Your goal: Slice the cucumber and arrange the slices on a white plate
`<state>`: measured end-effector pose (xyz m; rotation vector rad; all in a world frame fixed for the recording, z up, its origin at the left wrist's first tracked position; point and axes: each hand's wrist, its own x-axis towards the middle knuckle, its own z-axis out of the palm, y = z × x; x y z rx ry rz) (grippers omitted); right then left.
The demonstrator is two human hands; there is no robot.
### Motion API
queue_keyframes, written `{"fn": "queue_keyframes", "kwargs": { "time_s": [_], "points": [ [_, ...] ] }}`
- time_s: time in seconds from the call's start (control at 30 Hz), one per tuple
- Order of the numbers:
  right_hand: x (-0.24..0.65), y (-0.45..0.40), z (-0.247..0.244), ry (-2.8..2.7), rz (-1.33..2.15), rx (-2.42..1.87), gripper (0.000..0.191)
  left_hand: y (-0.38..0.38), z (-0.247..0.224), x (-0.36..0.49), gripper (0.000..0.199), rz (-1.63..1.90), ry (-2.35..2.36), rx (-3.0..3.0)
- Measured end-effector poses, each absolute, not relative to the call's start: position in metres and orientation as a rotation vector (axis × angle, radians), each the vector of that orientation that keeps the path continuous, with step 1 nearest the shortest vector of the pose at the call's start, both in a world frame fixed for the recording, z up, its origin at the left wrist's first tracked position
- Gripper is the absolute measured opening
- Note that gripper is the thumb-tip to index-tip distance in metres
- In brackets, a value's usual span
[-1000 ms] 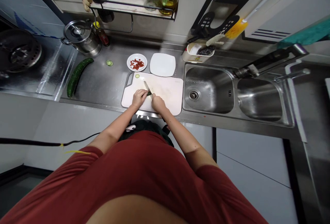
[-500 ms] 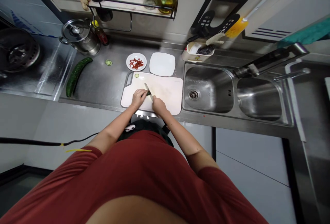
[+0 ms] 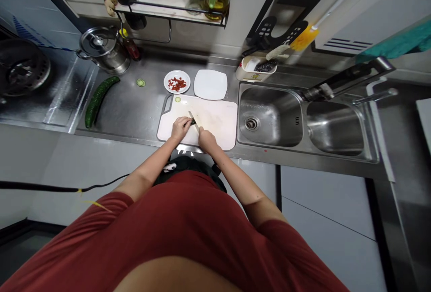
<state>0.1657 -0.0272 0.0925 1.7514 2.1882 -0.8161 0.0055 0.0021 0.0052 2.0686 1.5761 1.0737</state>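
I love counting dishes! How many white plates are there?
2: a round white plate holding chopped red pieces, and a square white plate beside it, both on the stainless steel counter behind the white plastic cutting board.

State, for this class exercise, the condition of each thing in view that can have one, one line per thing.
Left hand: curled over the cucumber piece.
Right hand: gripping the kitchen knife.
Kitchen knife: blade down against the cucumber piece.
Cucumber piece: on the cutting board, mostly hidden.
Cutting board: flat, on the counter.
Long cucumber: lying on the counter, skin on.
Round plate: holding chopped red pieces.
Steel pot: lid on.
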Motion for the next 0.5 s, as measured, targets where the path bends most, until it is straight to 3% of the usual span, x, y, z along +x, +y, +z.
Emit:
{"fn": "queue_keyframes", "kwargs": {
  "time_s": [0.5],
  "points": [
    [0.157, -0.014, 0.088, 2.213, -0.794, 1.768, 0.026, 0.002, 0.005, 0.005, 0.022, 1.059, 1.578, 2.070]
  ]
}}
